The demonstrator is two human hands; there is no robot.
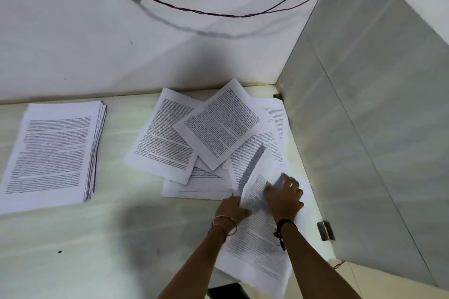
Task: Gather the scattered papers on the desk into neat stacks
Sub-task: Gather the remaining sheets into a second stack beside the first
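Pose: extended forward | left hand [233,209] pinches sheet [257,245] edge | right hand [285,198] grips its corner

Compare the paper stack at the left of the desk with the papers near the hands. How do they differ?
The left stack has nearly aligned edges; the scattered papers overlap at different angles. The left stack lies untouched; the left hand and right hand grip sheets of the scattered papers. Both are white sheets with printed text.
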